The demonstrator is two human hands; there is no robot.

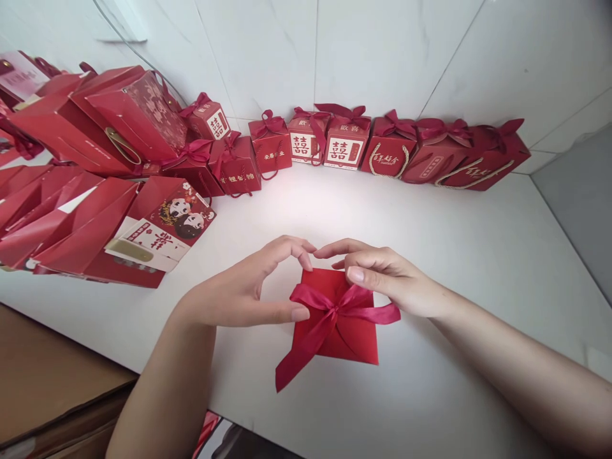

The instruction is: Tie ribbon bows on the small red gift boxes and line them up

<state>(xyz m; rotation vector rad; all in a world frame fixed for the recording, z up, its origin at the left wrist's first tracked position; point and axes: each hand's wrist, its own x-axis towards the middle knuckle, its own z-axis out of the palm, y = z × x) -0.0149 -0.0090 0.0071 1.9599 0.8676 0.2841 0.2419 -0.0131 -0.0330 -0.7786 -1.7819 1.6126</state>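
Box (354,341) lies on the near part of the white table (411,395), between the two hands, and its bow (336,311) faces up, which seems to leave the knot within easy reach from both sides. The left hand (239,290) is spread in a wide curve, its thumb just beside the left loop and its fingers by the far left corner, probably to steady the box. The right hand (394,274) bends over the far right edge, its thumb close to the bow; whether it pinches the ribbon, I cannot tell. Farther to the left, big boxes (90,223) stand crowded together, perhaps to save space. At the back, small boxes (387,159) form a row before the wall (382,51), maybe so that their printed fronts can be seen.
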